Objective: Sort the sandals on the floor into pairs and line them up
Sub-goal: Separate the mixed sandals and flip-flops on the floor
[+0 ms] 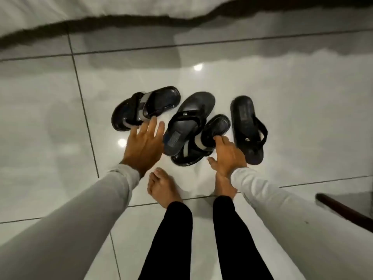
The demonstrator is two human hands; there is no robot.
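Several black sandals lie on the white tiled floor. A grey-strapped sandal (145, 108) lies at the left, angled toward the far right. A black cross-strap sandal (187, 122) rests on top of a second grey-strapped sandal (203, 142). Another black toe-post sandal (249, 128) lies alone at the right. My left hand (144, 144) hovers with fingers spread, its fingertips at the near edge of the left sandal. My right hand (227, 154) has its fingers on the grey-strapped sandal in the pile; whether they grip it is unclear.
My bare feet (163, 186) stand just in front of the sandals. A white bed cover (101, 9) hangs along the far edge. A dark wooden piece of furniture (347, 211) juts in at the right. Glossy tiles (302, 118) spread to both sides.
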